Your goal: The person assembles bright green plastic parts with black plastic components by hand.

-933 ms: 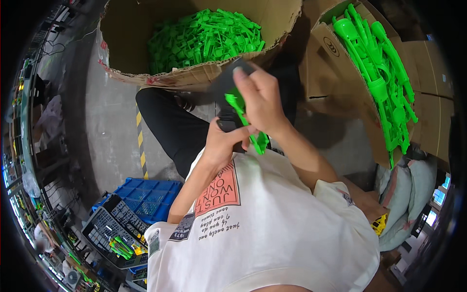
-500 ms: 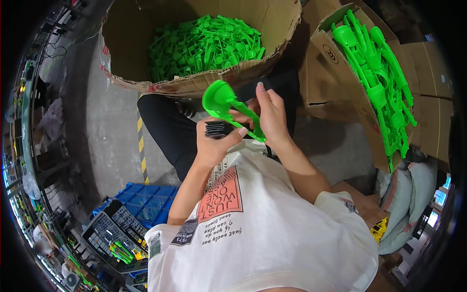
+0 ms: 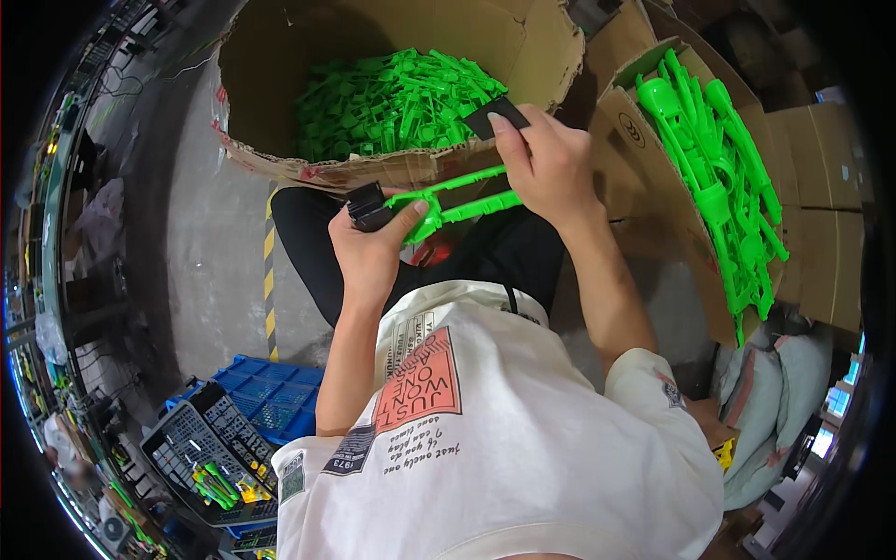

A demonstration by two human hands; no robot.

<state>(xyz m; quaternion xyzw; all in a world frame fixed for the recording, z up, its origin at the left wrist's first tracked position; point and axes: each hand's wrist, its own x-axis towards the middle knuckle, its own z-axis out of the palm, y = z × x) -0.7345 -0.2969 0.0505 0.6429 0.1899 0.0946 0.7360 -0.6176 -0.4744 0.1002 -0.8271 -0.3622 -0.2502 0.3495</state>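
Observation:
My left hand is closed round one end of a long green plastic part with two parallel arms. The same hand holds a small stack of black flat pieces beside its fingers. Between the thumb and fingers of my right hand a single black flat piece is pinched. The green part's arms reach as far as my right hand; whether its fingers also grip them is hidden. Both hands are above my lap, in front of a large cardboard box with a heap of green plastic parts inside.
At the right stands a carton filled with long green parts. White sacks lie below it. Blue crates and a black crate with green and yellow pieces are at the lower left. Yellow-black tape marks the floor.
My hands have moved apart, the right one up and to the right, the left one leftward. The green part has turned, its arms now pointing right. A black piece now shows in my right hand.

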